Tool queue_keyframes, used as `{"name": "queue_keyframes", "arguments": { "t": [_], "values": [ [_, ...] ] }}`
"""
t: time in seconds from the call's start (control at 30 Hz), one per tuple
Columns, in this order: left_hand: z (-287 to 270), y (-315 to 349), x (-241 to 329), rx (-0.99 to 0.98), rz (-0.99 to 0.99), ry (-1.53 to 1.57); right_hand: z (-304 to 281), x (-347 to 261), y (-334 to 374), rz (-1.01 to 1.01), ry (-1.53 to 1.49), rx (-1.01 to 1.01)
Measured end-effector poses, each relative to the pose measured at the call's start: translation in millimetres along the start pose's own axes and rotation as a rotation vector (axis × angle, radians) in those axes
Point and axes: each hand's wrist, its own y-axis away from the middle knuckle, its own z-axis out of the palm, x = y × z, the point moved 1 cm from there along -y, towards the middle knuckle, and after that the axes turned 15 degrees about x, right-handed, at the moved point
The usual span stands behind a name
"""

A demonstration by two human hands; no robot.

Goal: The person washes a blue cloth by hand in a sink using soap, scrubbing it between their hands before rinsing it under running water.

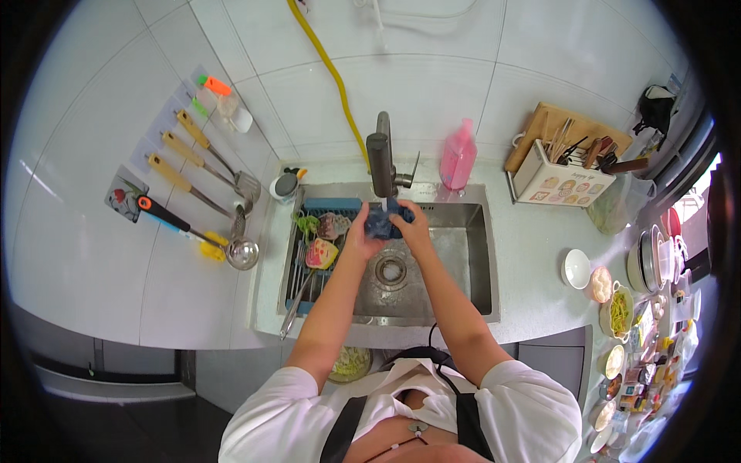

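Under the dark grey tap [379, 166], a wet-looking dark blue cloth [378, 224] is bunched between both my hands, over the steel sink [456, 270]. My left hand [361, 234] grips its left side. On the other side, my right hand [414, 225] has its fingers closed round the cloth. Water seems to run from the spout onto it. Left of my left hand, a blue-edged drying rack [332, 204] spans the sink and carries a yellow-and-pink item [320, 253] and some green leaves [307, 224].
Ladles and spatulas [185, 177] hang on the left wall. A pink bottle [458, 157] stands behind the sink. Farther right are a knife holder [561, 175], a white bowl [575, 268] and several food dishes. A metal handle [292, 315] juts over the front edge.
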Motion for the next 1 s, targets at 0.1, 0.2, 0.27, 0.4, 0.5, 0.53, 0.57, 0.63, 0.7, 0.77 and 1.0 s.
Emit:
{"name": "queue_keyframes", "arguments": {
  "t": [0.1,0.2,0.27,0.4,0.5,0.53,0.57,0.63,0.7,0.77,1.0],
  "values": [
    [6.1,-11.3,-1.0,0.049,0.042,-0.009,8.7,-3.5,2.3,-0.010,0.045,0.167],
    [10.5,-24.4,0.9,0.062,0.040,0.000,12.0,-32.1,5.6,-0.078,0.025,0.256],
    [5.3,-34.5,6.5,-0.026,0.077,-0.021,14.5,-57.0,17.4,-0.335,0.028,0.239],
    [6.8,-28.8,0.4,0.058,0.381,-0.351,15.3,-76.0,29.9,-0.393,0.052,0.194],
    [0.7,-35.8,-9.0,0.039,0.260,0.052,22.9,-68.2,23.5,-0.347,0.115,0.195],
    [-5.2,-38.9,-9.7,0.048,0.313,0.037,27.1,-65.7,20.4,-0.323,0.147,0.197],
    [4.6,-29.4,-14.4,0.145,0.366,-0.026,25.7,-57.3,9.5,-0.260,0.171,0.214],
    [33.4,5.3,-16.8,0.341,0.483,-0.167,20.4,-39.2,-10.6,-0.129,0.203,0.251],
    [32.9,6.1,-14.3,0.337,0.512,-0.210,21.4,-30.5,-10.2,-0.163,0.046,0.261],
    [35.5,11.0,-10.5,0.369,0.420,-0.223,21.2,-32.5,-5.7,-0.258,-0.087,0.263],
    [4.3,-26.6,-3.7,-0.085,0.178,0.046,31.0,-60.8,18.1,-0.489,-0.007,0.122]
  ]
}}
